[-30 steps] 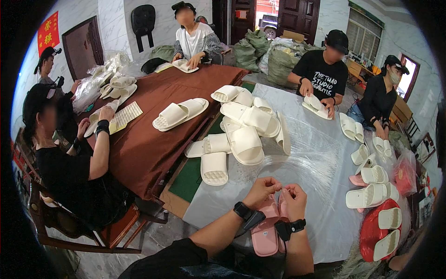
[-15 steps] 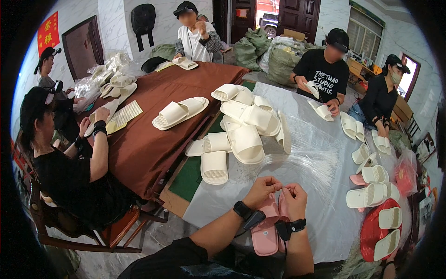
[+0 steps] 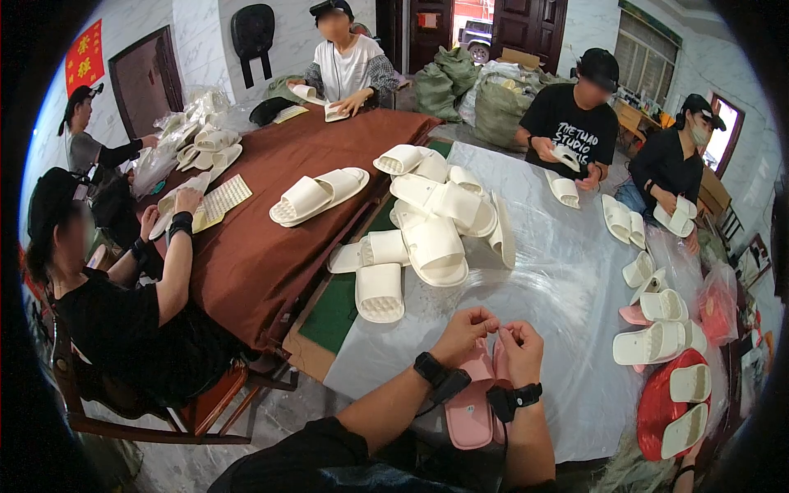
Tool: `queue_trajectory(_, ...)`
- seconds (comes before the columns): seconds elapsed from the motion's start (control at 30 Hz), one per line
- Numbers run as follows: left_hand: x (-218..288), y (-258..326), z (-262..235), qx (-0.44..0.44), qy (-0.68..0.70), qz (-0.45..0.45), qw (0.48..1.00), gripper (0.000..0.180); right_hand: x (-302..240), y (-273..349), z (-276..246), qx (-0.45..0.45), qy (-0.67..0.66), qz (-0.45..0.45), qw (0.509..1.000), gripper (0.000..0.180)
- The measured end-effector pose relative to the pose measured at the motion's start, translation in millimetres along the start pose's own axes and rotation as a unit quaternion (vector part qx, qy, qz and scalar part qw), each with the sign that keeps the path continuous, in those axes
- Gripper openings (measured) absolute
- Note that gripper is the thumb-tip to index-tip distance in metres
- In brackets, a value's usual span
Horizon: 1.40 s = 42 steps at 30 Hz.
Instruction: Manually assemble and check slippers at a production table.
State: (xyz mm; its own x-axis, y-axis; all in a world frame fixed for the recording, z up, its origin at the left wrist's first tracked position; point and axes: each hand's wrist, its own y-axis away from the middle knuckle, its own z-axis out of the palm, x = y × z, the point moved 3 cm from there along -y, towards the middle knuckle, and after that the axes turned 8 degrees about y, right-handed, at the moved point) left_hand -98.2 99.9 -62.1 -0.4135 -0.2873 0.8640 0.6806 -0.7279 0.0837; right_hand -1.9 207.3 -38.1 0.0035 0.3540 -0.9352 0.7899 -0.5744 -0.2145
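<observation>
A pair of pink slippers (image 3: 471,426) is set on the plastic-covered table (image 3: 575,403), between the forearms and just below and nearer than the two hands. The fingers of the left hand (image 3: 465,335) and right hand (image 3: 521,353) are brought nearly tip to tip above the straps, each pinched closed; whether a thin strand is held cannot be told. The right slipper is partly hidden by the right wrist.

A small pale size label (image 3: 469,408) is seen on the left pink insole. White lettering is printed on a co-worker's black T-shirt (image 3: 567,119) at the far right, and gold characters are borne by a red poster (image 3: 85,56) at the far left.

Green woven sacks (image 3: 503,108) are stood at the far side, their contents unclear. Something red is enclosed in a translucent bag (image 3: 717,300) at the right.
</observation>
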Motion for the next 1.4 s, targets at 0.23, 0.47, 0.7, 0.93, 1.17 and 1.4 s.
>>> queue_trajectory(0.23, -4, -10, -12, 0.011, 0.047, 0.048, 0.998, 0.013, -4, -1, 0, 0.000, 0.004, -0.003, 1.000, 0.006)
queue_trajectory(0.47, 27, 0, 4, 0.033, 0.038, 0.115, 0.992, 0.014, 1, -7, -9, -0.010, 0.046, -0.037, 0.998, 0.007)
queue_trajectory(0.7, 105, 55, 4, 0.058, 0.032, 0.307, 0.949, 0.014, -72, 46, -59, 0.072, 0.297, -0.193, 0.933, 0.032)
queue_trajectory(0.93, 189, 176, 8, 0.134, -0.010, 0.655, 0.744, 0.016, -73, 124, -52, -0.163, 0.287, -0.118, 0.936, 0.025)
queue_trajectory(1.17, 202, 248, -5, 0.217, -0.137, 0.777, 0.575, 0.023, -43, 109, -15, -0.140, 0.409, -0.161, 0.887, 0.035)
queue_trajectory(1.4, 184, 258, -20, 0.186, -0.207, 0.694, 0.664, 0.023, -36, 100, -20, -0.013, 0.543, -0.161, 0.824, 0.036)
